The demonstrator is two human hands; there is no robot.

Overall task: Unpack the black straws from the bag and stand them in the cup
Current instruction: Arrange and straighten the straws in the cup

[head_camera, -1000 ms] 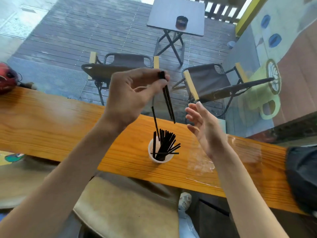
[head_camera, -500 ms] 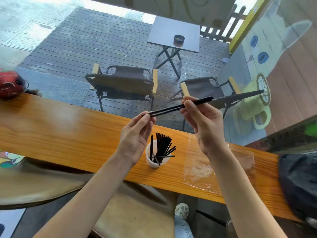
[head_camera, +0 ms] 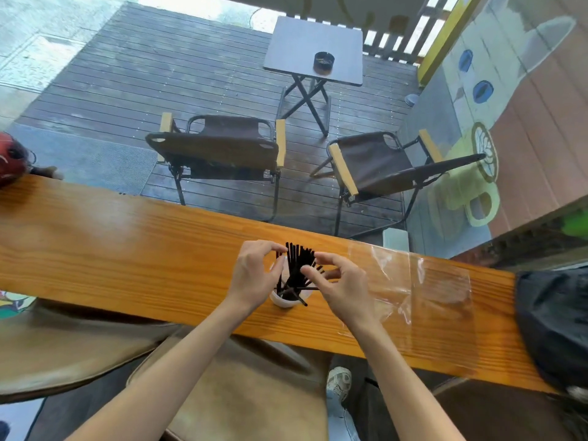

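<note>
A small white cup (head_camera: 284,302) stands on the wooden counter (head_camera: 127,249), filled with a bundle of black straws (head_camera: 296,261) that fan out, a few leaning or lying across the rim. My left hand (head_camera: 254,276) presses its fingertips against the left side of the bundle. From the right, my right hand (head_camera: 342,286) closes thumb and forefinger on the same straws. Together the two hands enclose the bundle above the cup. The clear plastic bag (head_camera: 426,294) lies flat on the counter just right of my right hand.
A black fabric bundle (head_camera: 553,326) sits at the counter's right end and a red object (head_camera: 11,160) at its far left. Behind the counter is a window onto a deck with two folding chairs and a small table. Tan stools stand below the counter's near edge.
Straws first held high in my left hand, then held level between both hands, have gone down into the cup. Both hands dropped to the cup and closed around the bundle.
</note>
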